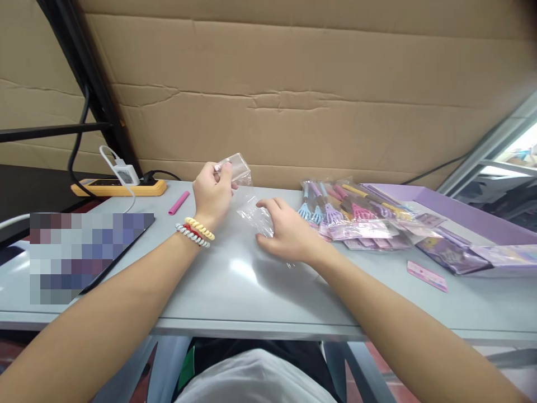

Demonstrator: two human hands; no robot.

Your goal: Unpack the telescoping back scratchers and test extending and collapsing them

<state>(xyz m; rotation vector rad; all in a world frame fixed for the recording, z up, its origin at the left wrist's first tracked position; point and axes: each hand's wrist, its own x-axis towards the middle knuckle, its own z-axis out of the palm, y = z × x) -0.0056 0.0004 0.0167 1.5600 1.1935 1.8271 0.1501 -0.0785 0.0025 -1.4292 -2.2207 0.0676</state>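
Observation:
My left hand (215, 189), with coiled bands around its wrist, is closed on a clear plastic bag (240, 167) raised above the back of the table. The upper part of the bag juts out past the thumb. Just to the right, my right hand (287, 230) curves over the tabletop with thumb and fingers apart. Crumpled clear plastic film (257, 217) lies by its fingertips; whether it belongs to the same bag I cannot tell. A pink tube-like stick (179, 202) lies left of my left hand.
Bagged, colourful claw-ended sticks (331, 210) are piled right of my right hand. Beyond are an open purple box (474, 215) and a small pink card (427, 276). A yellow power strip (155, 188) and a blurred-out flat device (92, 252) lie left. Cardboard (293, 101) walls the back.

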